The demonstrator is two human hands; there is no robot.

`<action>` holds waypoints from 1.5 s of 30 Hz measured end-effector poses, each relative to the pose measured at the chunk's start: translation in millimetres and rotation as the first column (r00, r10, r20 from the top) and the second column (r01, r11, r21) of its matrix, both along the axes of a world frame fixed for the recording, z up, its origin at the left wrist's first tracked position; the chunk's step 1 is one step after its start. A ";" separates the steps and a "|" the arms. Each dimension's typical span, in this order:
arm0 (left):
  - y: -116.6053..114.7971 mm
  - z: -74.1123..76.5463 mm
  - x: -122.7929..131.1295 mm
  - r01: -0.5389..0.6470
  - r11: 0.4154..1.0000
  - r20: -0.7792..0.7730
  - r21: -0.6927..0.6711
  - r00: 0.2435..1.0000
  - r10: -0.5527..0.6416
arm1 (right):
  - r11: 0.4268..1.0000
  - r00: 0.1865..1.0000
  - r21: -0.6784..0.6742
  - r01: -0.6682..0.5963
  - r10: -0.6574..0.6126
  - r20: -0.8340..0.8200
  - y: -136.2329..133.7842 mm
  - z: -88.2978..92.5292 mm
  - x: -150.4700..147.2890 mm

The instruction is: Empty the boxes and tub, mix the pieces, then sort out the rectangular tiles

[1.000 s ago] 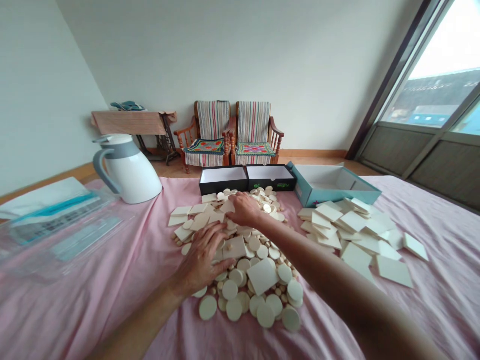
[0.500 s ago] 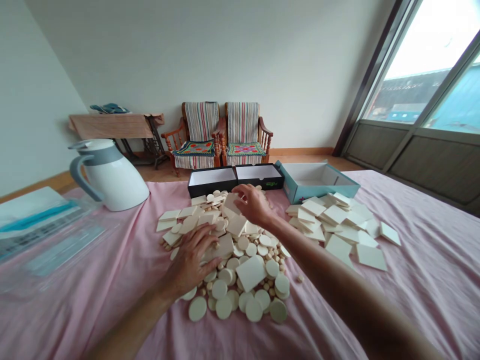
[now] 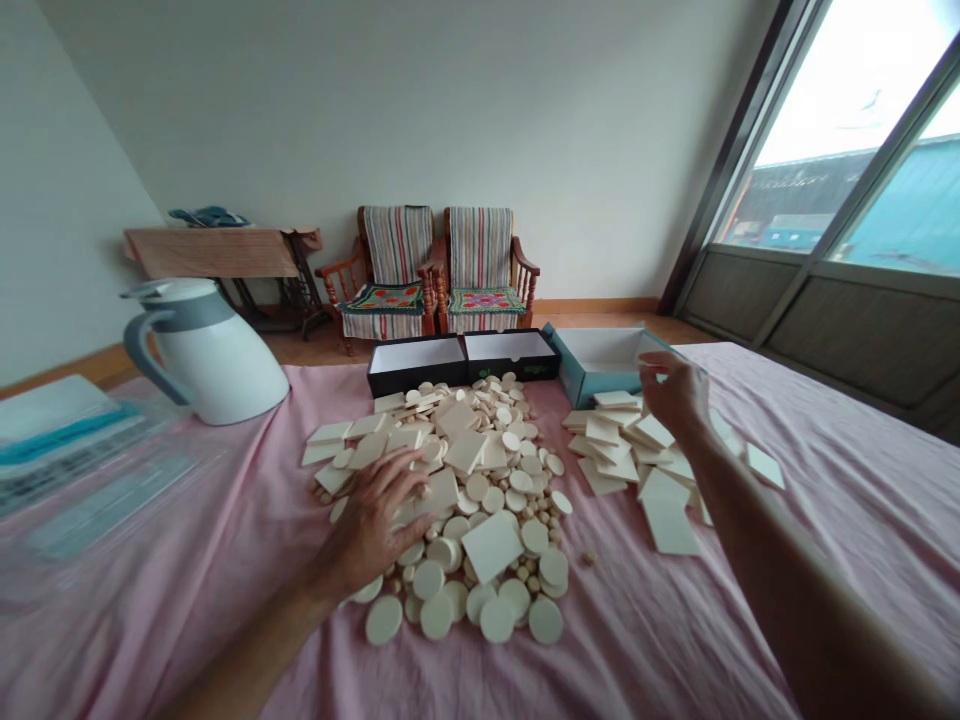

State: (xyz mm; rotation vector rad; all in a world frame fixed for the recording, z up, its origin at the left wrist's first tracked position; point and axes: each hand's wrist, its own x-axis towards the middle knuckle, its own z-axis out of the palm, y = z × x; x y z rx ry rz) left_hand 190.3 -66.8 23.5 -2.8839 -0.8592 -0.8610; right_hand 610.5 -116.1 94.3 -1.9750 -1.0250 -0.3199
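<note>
My left hand [image 3: 379, 515] lies over the left part of a mixed heap of pale wooden pieces, its fingers stretched and apart. A square wooden tile [image 3: 436, 492] is beside its fingertips. Round wooden discs [image 3: 499, 618], more square tiles and small wooden beads make up the heap. My right hand [image 3: 676, 392] hovers above a separate pile of square tiles [image 3: 667, 525], in front of the teal box [image 3: 581, 385]. Its thumb and fingers are curled in a pinch; whatever they may hold is too small or hidden to make out.
Two black open boxes [image 3: 416, 380] with white insides stand behind the heap. A white and grey jug [image 3: 225, 360] is at the left, near clear plastic packaging [image 3: 112, 500]. Pink cloth [image 3: 630, 650] covers the surface. Two wooden armchairs [image 3: 480, 255] are beyond.
My right hand has moved right, from the back of the mixed heap to above the square-tile pile by the teal box. My left hand stays on the heap. The view has shifted slightly.
</note>
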 end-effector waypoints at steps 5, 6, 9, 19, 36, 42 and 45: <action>-3.6 1.3 0.7 -0.019 1.000 0.008 -0.016 1.000 0.019 | 0.913 0.918 -0.100 -0.395 0.395 -0.024 5.4 -5.0 -67.2; -4.3 1.4 0.8 -0.022 1.000 0.008 -0.016 1.000 0.022 | 0.854 0.864 -0.133 -0.503 0.503 -0.036 6.8 -8.4 -83.8; -5.1 1.2 0.4 -0.025 1.000 0.005 -0.015 1.000 0.025 | 0.653 0.671 -0.226 -0.723 0.741 -0.007 10.1 -19.8 -128.7; -2.3 0.5 -2.8 -0.009 0.999 -0.019 -0.033 1.000 0.009 | 0.621 0.622 -0.456 -0.637 0.764 0.171 13.7 -35.6 -198.6; -2.4 3.6 -1.0 0.004 1.000 -0.017 -0.019 1.000 -0.004 | 0.997 0.975 -0.032 0.066 -0.058 0.214 -6.9 -35.3 -36.2; -2.7 2.1 -1.6 -0.004 1.000 -0.020 -0.022 1.000 0.004 | 0.755 0.764 -0.278 -0.595 0.638 0.097 -0.8 -32.9 -109.0; -2.3 1.8 -2.3 -0.001 1.000 -0.020 -0.026 1.000 0.001 | 0.588 0.601 -0.453 -0.670 0.788 0.135 3.2 -33.1 -145.4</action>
